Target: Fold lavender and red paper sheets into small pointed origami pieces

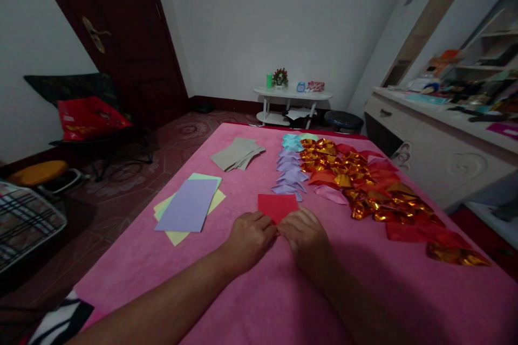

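A red sheet of paper (277, 205) lies on the pink-covered table, its near part hidden under my fingers. My left hand (251, 237) is closed on its near left side, fingers curled. From the right, my right hand (305, 234) grips the near right side, and the fingertips of both hands almost meet at the near edge. Just beyond the red paper stands a row of folded lilac paper pieces (289, 175), with folded light-blue ones (292, 142) behind them.
Shiny gold and red folded pieces (335, 164) cover the table's right side. Left lie lilac, green and yellow sheets (188, 205) and a fanned grey stack (238, 153). A white dresser (445, 151) stands right; a chair with a red bag (91, 118) is left.
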`<state>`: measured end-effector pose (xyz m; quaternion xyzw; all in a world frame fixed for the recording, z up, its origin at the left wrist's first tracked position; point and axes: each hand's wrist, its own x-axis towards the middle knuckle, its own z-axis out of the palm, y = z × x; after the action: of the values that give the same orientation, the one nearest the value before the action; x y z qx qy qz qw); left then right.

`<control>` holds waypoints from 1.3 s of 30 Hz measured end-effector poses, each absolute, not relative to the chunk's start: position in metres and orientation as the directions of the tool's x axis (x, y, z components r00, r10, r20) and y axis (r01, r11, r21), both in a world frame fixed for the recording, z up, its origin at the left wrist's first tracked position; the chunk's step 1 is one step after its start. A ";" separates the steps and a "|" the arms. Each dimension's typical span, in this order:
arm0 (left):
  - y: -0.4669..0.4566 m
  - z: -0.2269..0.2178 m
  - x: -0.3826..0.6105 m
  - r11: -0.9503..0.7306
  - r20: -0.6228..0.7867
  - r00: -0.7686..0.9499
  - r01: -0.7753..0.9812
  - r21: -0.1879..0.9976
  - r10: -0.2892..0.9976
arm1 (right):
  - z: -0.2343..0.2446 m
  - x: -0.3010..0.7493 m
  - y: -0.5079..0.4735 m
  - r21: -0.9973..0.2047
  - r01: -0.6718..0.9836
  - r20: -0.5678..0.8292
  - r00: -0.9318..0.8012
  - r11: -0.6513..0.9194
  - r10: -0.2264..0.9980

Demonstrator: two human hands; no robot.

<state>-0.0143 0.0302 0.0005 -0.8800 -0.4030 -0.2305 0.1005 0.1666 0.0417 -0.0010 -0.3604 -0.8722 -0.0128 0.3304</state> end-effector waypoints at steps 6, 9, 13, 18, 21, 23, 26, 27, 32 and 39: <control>0.030 0.005 -0.029 -0.649 0.506 0.535 0.758 0.066 0.677 | 0.009 0.181 0.043 -0.235 0.644 0.605 -0.490 0.728 0.628; 0.029 0.007 -0.033 -0.652 0.540 0.507 0.751 0.107 0.672 | 0.017 0.185 0.041 -0.250 0.640 0.606 -0.482 0.727 0.633; 0.032 0.007 -0.036 -0.658 0.583 0.449 0.725 0.204 0.677 | 0.021 0.186 0.037 -0.289 0.634 0.636 -0.432 0.717 0.639; 0.035 0.011 -0.037 -0.626 0.572 0.346 0.659 0.416 0.744 | 0.015 0.189 0.035 -0.365 0.639 0.633 -0.363 0.677 0.684; 0.038 0.017 -0.039 -0.529 0.543 0.173 0.586 0.614 0.822 | 0.011 0.195 0.038 -0.499 0.650 0.600 -0.219 0.573 0.770; 0.042 0.019 -0.041 -0.397 0.473 -0.029 0.499 0.770 0.881 | 0.008 0.199 0.041 -0.655 0.601 0.549 -0.037 0.458 0.835; 0.049 0.020 -0.044 -0.214 0.278 -0.216 0.277 0.937 0.936 | 0.006 0.201 0.046 -0.805 0.459 0.492 0.158 0.377 0.856; 0.050 0.020 -0.043 -0.171 0.216 -0.223 0.205 0.964 0.951 | 0.005 0.200 0.047 -0.818 0.429 0.490 0.173 0.382 0.855; 0.048 0.018 -0.034 -0.047 0.038 -0.116 -0.076 0.996 0.993 | 0.005 0.186 0.044 -0.803 0.383 0.504 0.029 0.456 0.863; 0.044 0.015 -0.026 -0.032 0.022 -0.058 -0.173 0.984 0.998 | 0.008 0.180 0.037 -0.804 0.447 0.469 0.072 0.392 0.880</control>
<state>-0.0260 0.0441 0.0152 -0.4470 -0.4614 -0.5621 -0.5208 0.1801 0.0365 0.0080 -0.5110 -0.6491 0.2069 0.5241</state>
